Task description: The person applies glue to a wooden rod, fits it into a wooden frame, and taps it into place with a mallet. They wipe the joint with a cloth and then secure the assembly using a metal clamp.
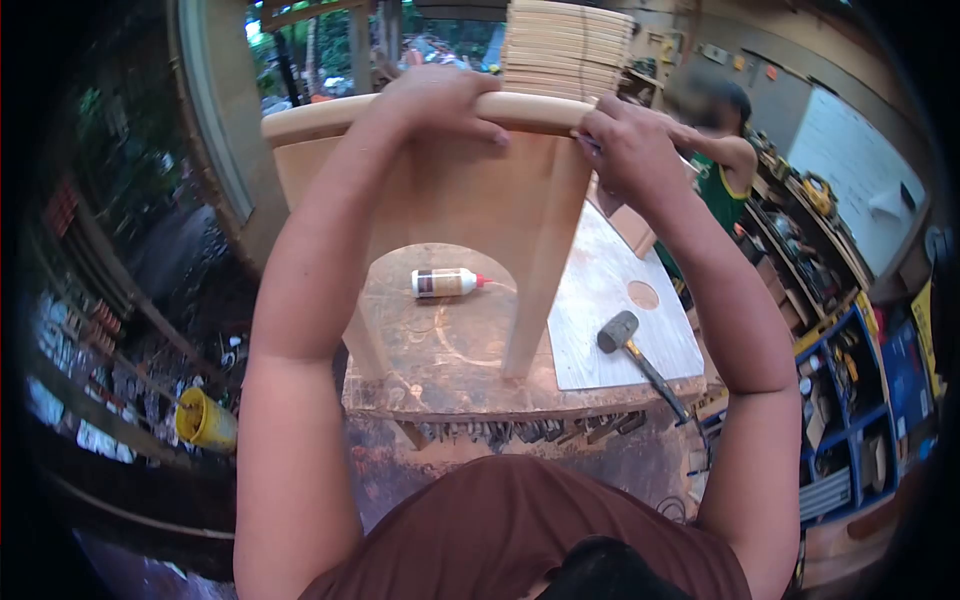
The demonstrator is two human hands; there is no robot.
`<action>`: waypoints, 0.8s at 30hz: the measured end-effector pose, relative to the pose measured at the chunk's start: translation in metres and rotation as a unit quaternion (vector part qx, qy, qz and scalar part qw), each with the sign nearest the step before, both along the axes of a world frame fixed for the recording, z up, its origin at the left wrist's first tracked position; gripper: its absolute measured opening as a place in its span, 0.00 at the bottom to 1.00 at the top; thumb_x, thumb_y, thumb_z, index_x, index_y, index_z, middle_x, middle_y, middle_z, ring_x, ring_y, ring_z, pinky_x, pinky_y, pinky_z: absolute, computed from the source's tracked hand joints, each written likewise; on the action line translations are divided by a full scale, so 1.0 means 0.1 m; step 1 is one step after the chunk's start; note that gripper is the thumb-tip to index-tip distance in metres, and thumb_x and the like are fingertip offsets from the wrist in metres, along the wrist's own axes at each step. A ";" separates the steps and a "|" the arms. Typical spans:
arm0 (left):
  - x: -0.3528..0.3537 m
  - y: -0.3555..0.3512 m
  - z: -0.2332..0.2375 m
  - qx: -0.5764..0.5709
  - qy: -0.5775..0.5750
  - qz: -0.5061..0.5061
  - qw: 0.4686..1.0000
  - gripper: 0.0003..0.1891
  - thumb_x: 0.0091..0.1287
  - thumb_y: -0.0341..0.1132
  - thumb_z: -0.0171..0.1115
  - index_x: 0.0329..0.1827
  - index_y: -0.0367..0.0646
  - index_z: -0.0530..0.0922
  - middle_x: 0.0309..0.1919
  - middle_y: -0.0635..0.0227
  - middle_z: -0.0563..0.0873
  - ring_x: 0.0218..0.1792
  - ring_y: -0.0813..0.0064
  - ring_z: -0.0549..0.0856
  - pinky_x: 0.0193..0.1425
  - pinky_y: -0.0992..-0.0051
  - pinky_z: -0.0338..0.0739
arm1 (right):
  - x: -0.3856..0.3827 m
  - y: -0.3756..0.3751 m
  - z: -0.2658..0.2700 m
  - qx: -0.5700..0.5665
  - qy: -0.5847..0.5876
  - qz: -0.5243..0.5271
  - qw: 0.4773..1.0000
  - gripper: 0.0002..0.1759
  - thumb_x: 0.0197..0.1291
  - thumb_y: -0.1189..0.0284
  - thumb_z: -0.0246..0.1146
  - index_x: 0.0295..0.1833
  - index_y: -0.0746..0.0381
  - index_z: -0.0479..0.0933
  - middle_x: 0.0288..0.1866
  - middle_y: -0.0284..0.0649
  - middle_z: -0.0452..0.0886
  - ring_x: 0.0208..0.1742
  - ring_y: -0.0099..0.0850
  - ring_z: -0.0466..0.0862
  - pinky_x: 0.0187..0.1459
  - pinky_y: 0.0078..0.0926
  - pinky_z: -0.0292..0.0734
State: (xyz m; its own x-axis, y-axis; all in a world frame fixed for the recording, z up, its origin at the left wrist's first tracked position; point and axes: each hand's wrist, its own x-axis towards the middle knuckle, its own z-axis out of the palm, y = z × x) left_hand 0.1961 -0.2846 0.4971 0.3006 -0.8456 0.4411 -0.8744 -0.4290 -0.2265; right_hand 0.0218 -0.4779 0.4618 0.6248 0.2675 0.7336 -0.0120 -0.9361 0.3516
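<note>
A pale wooden stool-like frame stands on the workbench, with a thick rounded top rail, a panel with an arched cutout and legs below. My left hand lies over the top rail, fingers and thumb wrapped around it. At the rail's right end, my right hand has its fingers curled in at the corner of the frame; I cannot tell what is between them. A white glue bottle with a red tip lies on its side under the arch.
A mallet rests on a whitish board with a round hole, its handle past the bench edge. Stacked wooden slats rise behind. Another person works at right, near tool shelves. A yellow bucket is at left.
</note>
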 end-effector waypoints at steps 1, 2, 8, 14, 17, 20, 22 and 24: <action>-0.01 0.02 0.00 -0.007 0.004 -0.010 1.000 0.37 0.53 0.69 0.68 0.56 0.49 0.80 0.45 0.56 0.88 0.50 0.52 0.86 0.56 0.55 0.77 | 0.05 0.02 -0.02 -0.004 0.002 0.020 1.000 0.05 0.59 0.73 0.62 0.37 0.64 0.79 0.40 0.45 0.78 0.45 0.44 0.83 0.46 0.41 0.80; -0.01 0.05 -0.02 -0.014 0.008 -0.011 1.000 0.38 0.53 0.70 0.67 0.56 0.49 0.80 0.45 0.55 0.88 0.50 0.53 0.87 0.56 0.55 0.78 | 0.08 0.01 -0.05 -0.020 0.008 -0.011 1.000 0.05 0.58 0.74 0.62 0.38 0.63 0.78 0.41 0.44 0.78 0.47 0.44 0.83 0.47 0.41 0.80; 0.01 0.06 -0.05 -0.025 0.028 -0.009 0.999 0.36 0.52 0.69 0.69 0.53 0.50 0.83 0.45 0.57 0.89 0.50 0.55 0.87 0.55 0.57 0.79 | -0.01 -0.03 -0.07 -0.085 0.032 0.046 0.995 0.09 0.52 0.77 0.61 0.41 0.62 0.76 0.43 0.44 0.75 0.47 0.44 0.81 0.47 0.40 0.79; -0.18 0.19 -0.04 -0.030 0.027 -0.018 0.999 0.32 0.53 0.66 0.69 0.51 0.52 0.83 0.43 0.58 0.89 0.49 0.55 0.87 0.53 0.56 0.79 | 0.06 0.09 -0.07 -0.098 0.045 0.005 0.994 0.10 0.50 0.79 0.62 0.41 0.62 0.76 0.42 0.44 0.73 0.45 0.45 0.81 0.43 0.42 0.79; -0.17 0.20 -0.05 -0.031 0.023 -0.023 0.999 0.31 0.54 0.65 0.69 0.51 0.52 0.83 0.43 0.58 0.89 0.49 0.56 0.87 0.53 0.56 0.79 | 0.01 0.00 -0.10 -0.082 0.038 0.032 0.995 0.12 0.49 0.80 0.62 0.42 0.62 0.76 0.40 0.44 0.73 0.44 0.46 0.81 0.41 0.43 0.80; -0.18 0.23 -0.06 -0.037 0.023 -0.023 0.999 0.31 0.54 0.65 0.70 0.50 0.52 0.83 0.43 0.59 0.89 0.49 0.56 0.87 0.53 0.55 0.79 | -0.09 -0.07 -0.11 -0.071 0.028 0.044 0.996 0.13 0.48 0.82 0.62 0.42 0.63 0.76 0.40 0.44 0.72 0.43 0.46 0.81 0.41 0.43 0.80; -0.23 0.25 -0.07 -0.039 0.025 -0.018 0.999 0.31 0.54 0.66 0.70 0.51 0.53 0.83 0.43 0.59 0.89 0.49 0.56 0.87 0.53 0.55 0.79 | -0.11 -0.03 -0.10 -0.076 0.023 0.035 0.996 0.12 0.48 0.82 0.61 0.42 0.63 0.76 0.40 0.45 0.72 0.43 0.46 0.81 0.42 0.44 0.79; -0.27 0.27 -0.04 -0.044 0.023 -0.014 0.999 0.31 0.53 0.66 0.70 0.51 0.53 0.83 0.43 0.59 0.89 0.49 0.56 0.87 0.53 0.55 0.79 | -0.09 0.05 -0.08 -0.090 0.023 0.034 0.995 0.12 0.49 0.82 0.60 0.42 0.63 0.74 0.39 0.46 0.72 0.43 0.47 0.81 0.42 0.44 0.78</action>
